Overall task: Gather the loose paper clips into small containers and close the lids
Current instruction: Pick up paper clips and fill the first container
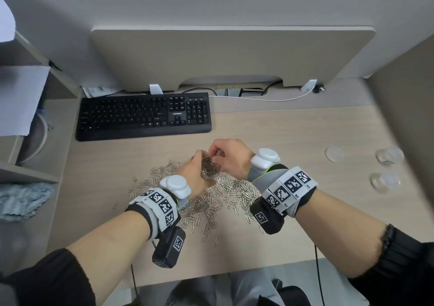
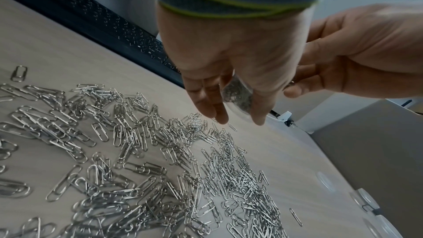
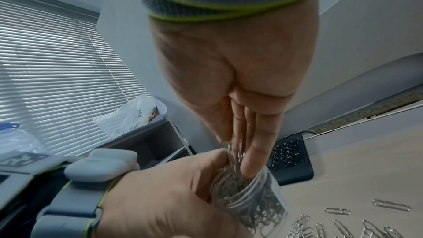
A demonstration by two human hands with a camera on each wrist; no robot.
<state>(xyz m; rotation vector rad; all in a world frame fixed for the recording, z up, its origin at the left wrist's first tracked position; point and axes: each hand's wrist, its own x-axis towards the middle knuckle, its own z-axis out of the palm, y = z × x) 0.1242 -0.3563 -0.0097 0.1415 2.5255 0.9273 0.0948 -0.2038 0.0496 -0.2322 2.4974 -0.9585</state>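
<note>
My left hand [image 1: 196, 172] grips a small clear container [image 1: 209, 167] packed with silver paper clips, held above the desk [image 1: 293, 132]. My right hand [image 1: 217, 156] reaches into its mouth from above, thumb and fingers pinching a few clips. In the right wrist view the right hand's fingertips [image 3: 249, 166] sit at the rim of the container [image 3: 254, 200], with blurred clips between them and the left hand [image 3: 171, 196] wrapped round it. A wide heap of loose paper clips [image 1: 211, 202] lies under both wrists, also shown as clips [image 2: 160, 151] in the left wrist view.
A black keyboard [image 1: 143, 115] lies behind the hands. At the right of the desk stand a flat clear lid [image 1: 334, 154] and two more clear containers [image 1: 389, 156] [image 1: 385, 181]. A blue cloth [image 1: 23, 200] lies on the left shelf.
</note>
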